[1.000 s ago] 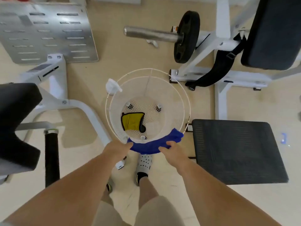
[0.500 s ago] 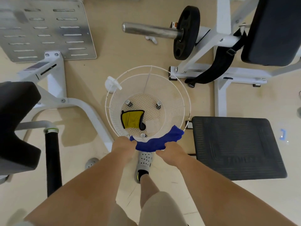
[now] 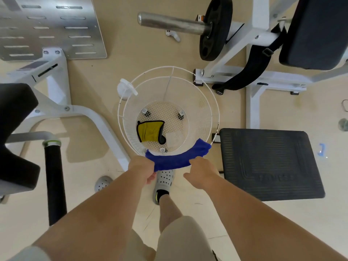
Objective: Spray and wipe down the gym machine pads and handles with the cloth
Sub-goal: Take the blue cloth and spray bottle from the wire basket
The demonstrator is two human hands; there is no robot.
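Blue cloth (image 3: 177, 159) draped over near rim of white wire basket (image 3: 205, 102) on floor. Left hand (image 3: 142, 167) clamped on cloth's left end; right hand (image 3: 202, 171) grips right portion. Yellow cloth (image 3: 148, 131) lies on basket bottom. Black seat pad (image 3: 271, 163) just right of basket.

A white wire-mesh basket (image 3: 205, 102) holds a yellow cloth (image 3: 149, 131) with black trim. A soft, fuzzy blue cloth (image 3: 177, 157) drapes over its rim. The bar (image 3: 169, 22) is dull brushed metal, the weight plate (image 3: 214, 29) matt black. The frame (image 3: 258, 25) is glossy white-painted metal. The black mat (image 3: 269, 162) looks ribbed and rubbery. The pad (image 3: 316, 31) is matt dark upholstery.
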